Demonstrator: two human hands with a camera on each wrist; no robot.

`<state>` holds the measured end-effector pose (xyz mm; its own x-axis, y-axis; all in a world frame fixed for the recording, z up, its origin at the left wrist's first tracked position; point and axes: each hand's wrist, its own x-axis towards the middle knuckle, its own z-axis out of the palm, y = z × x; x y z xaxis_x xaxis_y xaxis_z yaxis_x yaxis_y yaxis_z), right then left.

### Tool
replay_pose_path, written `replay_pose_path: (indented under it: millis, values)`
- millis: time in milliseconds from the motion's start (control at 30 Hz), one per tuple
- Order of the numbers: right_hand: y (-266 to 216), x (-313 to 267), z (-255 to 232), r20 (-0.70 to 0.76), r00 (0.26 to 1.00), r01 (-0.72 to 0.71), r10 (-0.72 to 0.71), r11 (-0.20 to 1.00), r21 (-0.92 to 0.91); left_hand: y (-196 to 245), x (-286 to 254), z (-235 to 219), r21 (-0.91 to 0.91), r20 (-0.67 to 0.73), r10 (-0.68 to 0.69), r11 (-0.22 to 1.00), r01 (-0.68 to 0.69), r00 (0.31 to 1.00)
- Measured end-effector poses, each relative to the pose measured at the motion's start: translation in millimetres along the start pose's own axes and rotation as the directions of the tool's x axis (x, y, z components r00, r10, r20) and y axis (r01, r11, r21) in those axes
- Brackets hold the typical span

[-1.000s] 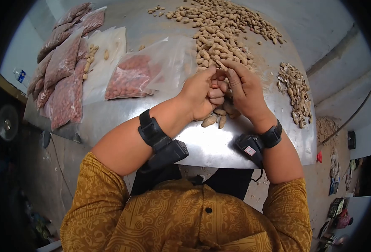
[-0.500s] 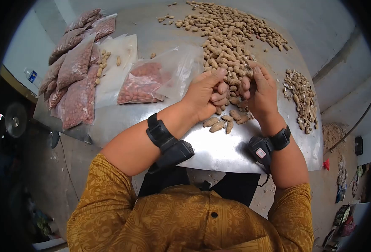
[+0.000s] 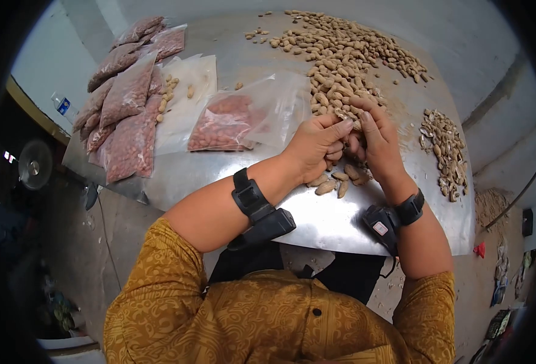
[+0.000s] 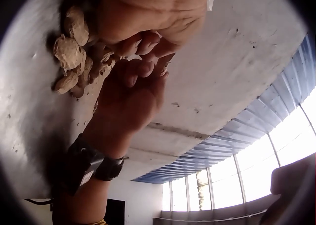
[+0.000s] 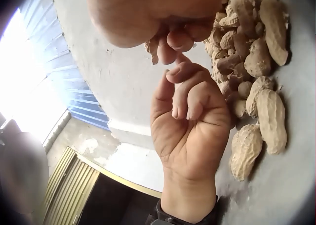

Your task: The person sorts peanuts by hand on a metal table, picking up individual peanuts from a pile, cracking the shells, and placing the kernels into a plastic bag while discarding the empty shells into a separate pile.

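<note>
In the head view the left hand and right hand meet over loose peanuts near the metal table's front edge. The right fingers pinch a pale peanut shell, whose broken piece sticks out below the right hand in the right wrist view. There, the left hand has curled fingers, its tips against the right hand's fingers and nothing visible in its palm. The left wrist view shows the right hand facing the left hand, partly hidden in shadow.
A large heap of unshelled peanuts spreads behind the hands. Broken shells lie at the right. An open bag of reddish kernels lies left of the hands, with filled bags piled farther left.
The hands parted slightly half a second ago and are now close together again. The table scene has shifted right and a little down in the head view.
</note>
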<state>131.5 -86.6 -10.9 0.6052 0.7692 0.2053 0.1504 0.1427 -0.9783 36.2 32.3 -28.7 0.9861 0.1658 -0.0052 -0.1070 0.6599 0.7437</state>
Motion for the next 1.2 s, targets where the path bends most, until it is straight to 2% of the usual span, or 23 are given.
replay_pose_path:
  millis: [100,200,333,433,533,633,733,933,1033,1133,1200]
  values:
    - [-3,0,0,0.045,0.999,-0.010,0.010,1.000,0.007,1,-1,3,0.071,-0.079,0.061,0.996,-0.056,0.995]
    - [1,1,-2,0.022,0.981,0.195,-0.195,0.961,-0.198,-1,0,-3,0.043,-0.115,0.099,0.995,-0.095,0.988]
    - [11,6,-4,0.095,0.898,0.438,-0.430,0.846,-0.304,-1,-1,1,0.020,-0.134,0.118,0.993,-0.116,0.984]
    - [6,2,-2,0.067,0.944,0.330,-0.323,0.914,-0.238,1,-1,0,-0.048,-0.101,0.100,0.993,-0.105,0.990]
    - [1,-1,0,0.101,0.926,0.378,-0.365,0.875,-0.302,0,-1,1,0.017,-0.112,0.105,0.994,-0.103,0.988]
    - [-3,-4,3,0.078,0.941,0.335,-0.329,0.871,-0.360,-3,-2,3,0.166,-0.141,0.161,0.977,-0.138,0.977]
    - [-7,-9,9,0.015,0.956,0.282,-0.294,0.899,-0.336,-6,-3,13,0.185,-0.181,0.200,0.969,-0.167,0.963]
    - [-3,-11,16,-0.070,0.974,0.192,-0.215,0.950,-0.248,-10,1,9,0.164,-0.149,0.209,0.969,-0.185,0.966]
    - [4,-9,17,-0.085,0.984,0.158,-0.158,0.987,-0.012,-11,1,9,0.117,-0.137,0.197,0.976,-0.181,0.971]
    - [11,-1,5,-0.130,0.991,0.023,0.020,0.948,0.316,-10,-3,22,0.135,-0.127,0.195,0.975,-0.178,0.973]
    - [14,0,4,-0.106,0.994,0.020,0.014,0.948,0.317,-11,-3,19,0.120,-0.118,0.194,0.976,-0.180,0.974]
